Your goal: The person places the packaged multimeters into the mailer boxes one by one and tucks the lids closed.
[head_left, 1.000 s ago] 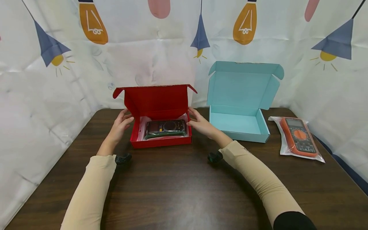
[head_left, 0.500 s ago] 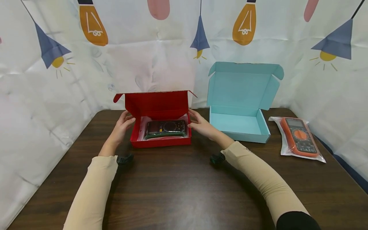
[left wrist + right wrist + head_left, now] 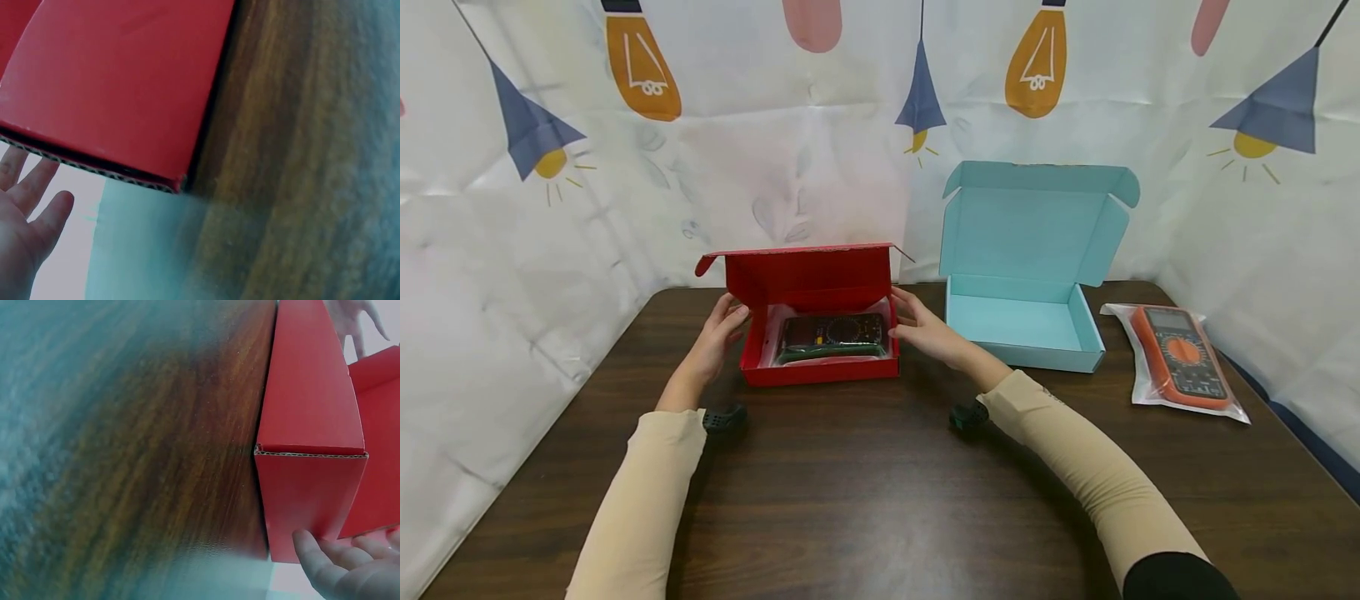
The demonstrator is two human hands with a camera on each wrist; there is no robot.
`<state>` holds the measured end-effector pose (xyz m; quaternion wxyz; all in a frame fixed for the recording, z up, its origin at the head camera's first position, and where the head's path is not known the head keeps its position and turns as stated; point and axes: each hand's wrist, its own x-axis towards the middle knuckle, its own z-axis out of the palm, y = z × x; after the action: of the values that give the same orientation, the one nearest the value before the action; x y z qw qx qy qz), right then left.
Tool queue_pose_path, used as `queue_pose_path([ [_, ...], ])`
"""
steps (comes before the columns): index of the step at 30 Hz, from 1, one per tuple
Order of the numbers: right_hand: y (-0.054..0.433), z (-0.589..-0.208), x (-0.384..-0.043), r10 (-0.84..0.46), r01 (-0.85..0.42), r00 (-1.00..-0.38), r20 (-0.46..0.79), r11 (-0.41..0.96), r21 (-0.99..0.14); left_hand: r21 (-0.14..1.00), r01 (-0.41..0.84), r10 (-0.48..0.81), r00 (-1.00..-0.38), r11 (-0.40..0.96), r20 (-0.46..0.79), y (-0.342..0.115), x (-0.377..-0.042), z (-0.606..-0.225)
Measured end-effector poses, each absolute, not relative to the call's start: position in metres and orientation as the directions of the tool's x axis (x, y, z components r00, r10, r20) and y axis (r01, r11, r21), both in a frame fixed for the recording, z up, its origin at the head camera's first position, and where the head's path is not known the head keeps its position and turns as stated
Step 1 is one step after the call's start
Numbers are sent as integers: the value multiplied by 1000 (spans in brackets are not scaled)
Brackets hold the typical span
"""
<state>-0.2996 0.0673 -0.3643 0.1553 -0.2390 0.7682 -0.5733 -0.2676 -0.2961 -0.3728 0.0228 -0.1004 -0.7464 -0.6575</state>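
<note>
A red cardboard box [image 3: 820,377] stands on the table with its lid [image 3: 808,271] raised and leaning forward. Inside it lies a dark multimeter [image 3: 831,333] in a clear plastic bag. My left hand [image 3: 713,337] is at the box's left side, its fingers extended toward the lid's hinge; in the left wrist view, fingertips of this hand [image 3: 28,219] reach behind the cardboard edge. At the right side is my right hand [image 3: 932,333], fingers spread toward the rear corner. The right wrist view shows its thumb [image 3: 306,544] against the box's side wall.
A light blue box [image 3: 1037,358] with its lid upright stands right of the red one, close to my right hand. Farther right lies an orange multimeter [image 3: 1183,354] in a plastic bag. A printed white curtain [image 3: 850,183] hangs behind the brown table [image 3: 850,483].
The red lid has tipped forward, its top edge sinking lower in the head view. Both hands have stayed at the box's sides with only slight shifts. The blue box has not moved.
</note>
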Motion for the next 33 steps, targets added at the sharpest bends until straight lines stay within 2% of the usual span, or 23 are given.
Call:
queue_pose_path([
  [8, 70, -363, -300, -533, -207, -843, 73, 196, -958, 976, 201, 148, -971, 89, 186, -300, -261, -369],
  [14, 73, -349, -295, -518, -259, -832, 200, 43, -965, 953, 297, 170, -938, -62, 303, -310, -255, -355],
  [19, 73, -338, -290, -519, -270, -822, 237, -11, -963, 917, 365, 159, -907, -160, 389, -320, -248, -344],
  [26, 72, -334, -288, -521, -240, -823, 224, -38, -970, 931, 327, 151, -924, -165, 351, -321, -248, -342],
  [33, 72, -337, -286, -526, -121, -835, 161, -109, -987, 963, 256, 168, -949, -84, 266, -322, -249, -340],
])
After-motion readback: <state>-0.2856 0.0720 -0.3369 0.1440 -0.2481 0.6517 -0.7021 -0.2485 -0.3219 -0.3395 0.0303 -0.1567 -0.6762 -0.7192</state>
